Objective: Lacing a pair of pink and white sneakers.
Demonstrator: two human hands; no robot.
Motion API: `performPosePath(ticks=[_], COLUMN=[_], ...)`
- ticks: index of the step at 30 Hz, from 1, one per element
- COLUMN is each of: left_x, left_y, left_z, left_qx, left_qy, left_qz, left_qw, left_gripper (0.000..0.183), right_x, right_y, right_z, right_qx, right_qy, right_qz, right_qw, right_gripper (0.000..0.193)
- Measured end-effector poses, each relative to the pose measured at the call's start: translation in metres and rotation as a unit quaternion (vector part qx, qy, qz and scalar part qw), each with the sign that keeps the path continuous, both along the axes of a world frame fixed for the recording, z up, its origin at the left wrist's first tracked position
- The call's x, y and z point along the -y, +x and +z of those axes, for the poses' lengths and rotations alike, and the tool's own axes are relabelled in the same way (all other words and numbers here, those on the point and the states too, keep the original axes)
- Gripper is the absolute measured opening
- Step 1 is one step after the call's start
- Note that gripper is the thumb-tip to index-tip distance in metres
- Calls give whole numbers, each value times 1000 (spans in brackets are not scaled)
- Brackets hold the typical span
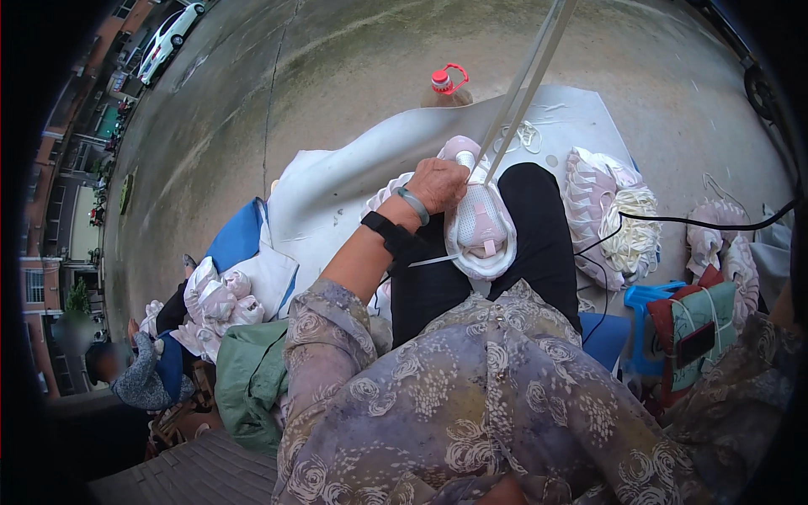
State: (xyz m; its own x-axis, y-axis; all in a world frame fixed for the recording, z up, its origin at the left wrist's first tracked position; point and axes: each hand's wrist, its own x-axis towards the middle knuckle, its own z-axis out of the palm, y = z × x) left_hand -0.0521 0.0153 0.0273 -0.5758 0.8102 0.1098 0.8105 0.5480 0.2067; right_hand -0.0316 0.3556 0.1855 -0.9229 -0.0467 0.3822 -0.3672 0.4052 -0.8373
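A pink and white sneaker (481,223) lies across my lap, its opening toward me and its toe pointing away. My left hand (439,185) is closed on the shoe's left side, near the toe end of the lacing, with the fingertips by the eyelets. Two strands of a flat, pale shoelace (520,84) rise taut from there and leave the view at the top. A short white strip sticks out on the shoe's left. Only a bit of my right arm (786,310) shows at the right edge; the right hand is out of view.
A white sheet (337,198) covers the ground ahead, with a red-capped jug (443,91) behind it. Right of my knee lie more sneakers (589,189) and bundled laces (631,219). A black cable (715,225) crosses there, above a blue stool (644,316). Another person (147,370) sits at left.
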Motion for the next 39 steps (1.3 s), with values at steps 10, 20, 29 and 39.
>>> performPosePath(ticks=[10,20,29,39], left_x=[-44,-31,-32,-35], left_y=[47,98,95,92], left_z=[65,30,26,31], left_qx=[519,499,469,472], left_qy=[446,229,234,259], left_qz=[-49,-117,-134,-137], left_qw=[727,828,841,831], left_gripper=[26,27,27,29], right_x=[-32,92,152,156], right_y=[-37,-13,10,13], right_z=[38,-77,-149,-167], right_qx=[-27,171,60,41], right_qy=[-49,80,402,397], right_qz=[-2,82,181,126], right_qw=[998,979,896,908], right_gripper=[23,29,13,13])
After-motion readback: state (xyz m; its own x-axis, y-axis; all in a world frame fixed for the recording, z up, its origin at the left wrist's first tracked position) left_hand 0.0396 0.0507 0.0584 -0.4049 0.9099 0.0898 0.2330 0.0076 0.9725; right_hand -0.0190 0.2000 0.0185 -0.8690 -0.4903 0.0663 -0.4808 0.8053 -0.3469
